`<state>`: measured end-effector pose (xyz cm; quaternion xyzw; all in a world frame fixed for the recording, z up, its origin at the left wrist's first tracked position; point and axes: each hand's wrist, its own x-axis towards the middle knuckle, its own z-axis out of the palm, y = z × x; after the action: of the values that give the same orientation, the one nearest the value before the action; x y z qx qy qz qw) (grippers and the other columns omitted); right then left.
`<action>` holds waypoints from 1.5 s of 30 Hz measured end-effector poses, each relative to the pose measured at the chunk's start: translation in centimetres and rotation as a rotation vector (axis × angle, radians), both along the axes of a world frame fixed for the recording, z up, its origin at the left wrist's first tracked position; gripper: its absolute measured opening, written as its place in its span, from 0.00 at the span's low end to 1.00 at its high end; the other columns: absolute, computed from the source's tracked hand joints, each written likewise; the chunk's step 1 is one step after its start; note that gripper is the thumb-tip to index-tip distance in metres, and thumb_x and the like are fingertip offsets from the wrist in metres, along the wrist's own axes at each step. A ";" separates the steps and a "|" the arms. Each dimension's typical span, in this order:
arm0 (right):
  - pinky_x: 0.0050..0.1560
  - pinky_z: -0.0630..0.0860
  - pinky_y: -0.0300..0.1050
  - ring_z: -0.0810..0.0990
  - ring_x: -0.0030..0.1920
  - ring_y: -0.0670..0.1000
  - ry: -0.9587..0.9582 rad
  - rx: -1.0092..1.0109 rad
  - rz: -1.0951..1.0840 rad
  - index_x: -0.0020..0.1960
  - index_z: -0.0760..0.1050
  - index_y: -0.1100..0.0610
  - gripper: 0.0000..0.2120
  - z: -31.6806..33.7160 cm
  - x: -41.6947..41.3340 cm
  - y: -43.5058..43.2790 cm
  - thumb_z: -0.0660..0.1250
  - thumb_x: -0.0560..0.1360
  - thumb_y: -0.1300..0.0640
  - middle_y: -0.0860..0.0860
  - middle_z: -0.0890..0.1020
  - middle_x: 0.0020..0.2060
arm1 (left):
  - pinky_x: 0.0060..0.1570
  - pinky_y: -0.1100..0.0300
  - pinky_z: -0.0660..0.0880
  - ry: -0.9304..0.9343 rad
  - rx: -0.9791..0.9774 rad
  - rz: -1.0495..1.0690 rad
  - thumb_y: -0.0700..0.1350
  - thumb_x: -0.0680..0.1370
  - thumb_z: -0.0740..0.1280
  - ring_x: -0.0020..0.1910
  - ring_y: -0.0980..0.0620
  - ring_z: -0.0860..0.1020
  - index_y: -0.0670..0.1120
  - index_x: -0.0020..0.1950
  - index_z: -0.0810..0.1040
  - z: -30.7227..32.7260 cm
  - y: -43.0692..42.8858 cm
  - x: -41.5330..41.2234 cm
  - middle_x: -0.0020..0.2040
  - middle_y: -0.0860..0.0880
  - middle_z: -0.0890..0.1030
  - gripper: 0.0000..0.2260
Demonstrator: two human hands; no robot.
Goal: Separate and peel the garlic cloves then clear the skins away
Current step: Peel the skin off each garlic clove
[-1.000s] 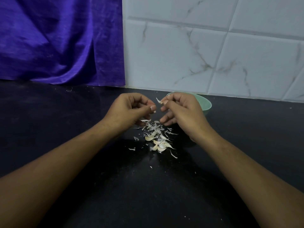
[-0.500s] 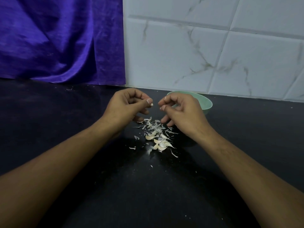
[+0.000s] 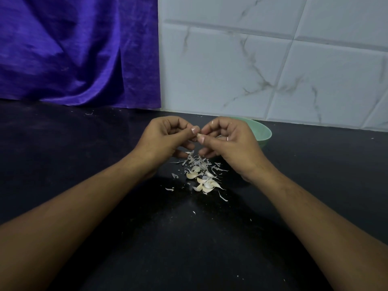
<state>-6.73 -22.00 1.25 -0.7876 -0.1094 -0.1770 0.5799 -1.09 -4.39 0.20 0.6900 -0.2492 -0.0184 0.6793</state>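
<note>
Garlic clove (image 3: 198,134), barely showing, is pinched between the left hand (image 3: 163,139) and right hand (image 3: 233,143). Their thumbs meet and their fingers curl close round it, above the heap of skins (image 3: 196,161) and loose cloves (image 3: 206,184) on the dark counter (image 3: 84,148). Best, I'd say, to steady it with one hand and lift the papery edge with the other's nail, letting scraps fall on the heap, not toward the green bowl (image 3: 263,132) behind.

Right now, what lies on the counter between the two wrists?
A heap of garlic cloves and papery skins, on the black counter; the head view shows it.
</note>
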 end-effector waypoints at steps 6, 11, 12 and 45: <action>0.42 0.83 0.47 0.87 0.37 0.54 -0.176 0.035 -0.187 0.47 0.79 0.61 0.05 2.2 0.2 -2.3 0.75 0.75 0.67 0.56 0.83 0.36 | 0.34 0.60 0.79 0.007 -0.019 0.021 0.44 0.83 0.68 0.38 0.52 0.82 0.39 0.56 0.83 0.3 0.0 -0.2 0.42 0.48 0.85 0.09; 0.43 0.78 0.37 0.84 0.37 0.49 -0.253 -0.143 -0.461 0.42 0.81 0.52 0.09 2.7 0.8 -5.4 0.78 0.71 0.63 0.49 0.84 0.36 | 0.33 0.60 0.79 0.003 -0.013 0.036 0.44 0.83 0.68 0.37 0.53 0.82 0.39 0.58 0.82 0.3 0.0 -0.3 0.41 0.48 0.84 0.10; 0.42 0.77 0.36 0.82 0.35 0.47 -0.248 -0.170 -0.493 0.43 0.82 0.52 0.08 2.6 0.9 -5.8 0.78 0.72 0.62 0.48 0.83 0.35 | 0.33 0.60 0.79 0.000 -0.008 0.037 0.44 0.83 0.68 0.37 0.53 0.82 0.39 0.58 0.82 0.3 0.0 -0.4 0.41 0.48 0.85 0.10; 0.38 0.76 0.43 0.82 0.33 0.45 0.230 -0.651 0.248 0.53 0.85 0.53 0.09 -0.8 0.3 -0.7 0.79 0.74 0.55 0.52 0.87 0.40 | 0.48 0.48 0.81 -0.361 0.529 0.278 0.53 0.80 0.71 0.37 0.58 0.82 0.54 0.46 0.83 -0.4 1.3 1.3 0.36 0.57 0.85 0.05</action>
<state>-6.41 -22.74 0.44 -0.9265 -0.1887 0.0282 0.3243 0.23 -3.07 -0.17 0.8617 -0.2555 0.1328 0.4179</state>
